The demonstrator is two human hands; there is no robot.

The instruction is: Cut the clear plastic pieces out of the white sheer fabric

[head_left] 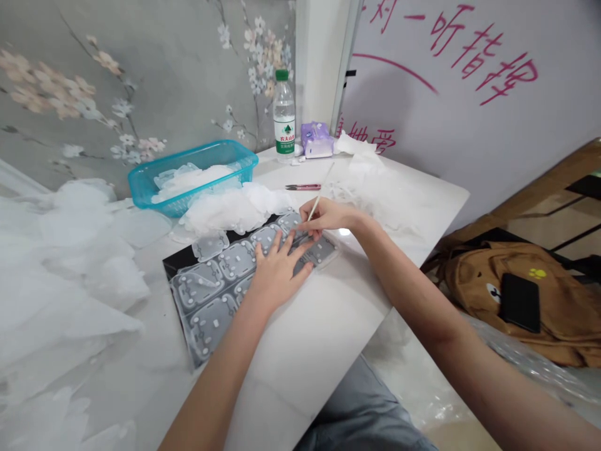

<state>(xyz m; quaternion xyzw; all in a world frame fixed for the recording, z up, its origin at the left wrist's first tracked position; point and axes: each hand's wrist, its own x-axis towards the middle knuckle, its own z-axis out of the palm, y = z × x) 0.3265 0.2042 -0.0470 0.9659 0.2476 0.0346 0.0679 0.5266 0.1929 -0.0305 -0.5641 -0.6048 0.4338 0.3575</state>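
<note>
We press our left hand (277, 269) flat, fingers spread, on the translucent moulded sheet (211, 288). The sheet lies on a black mat (176, 263) on the white table (305, 338) and stretches from beneath that palm out to the left. Our right hand (328, 217), just beyond the left fingertips, pinches a thin stick (322, 191) whose lower tip meets the sheet's far edge. A blue basket (206, 156), a water bottle (284, 116) and a pink-handled tool (303, 186) sit farther back.

Grey floral wallpaper (141, 62), white panel (469, 125) with pink lettering, glossy white table (305, 351).
</note>
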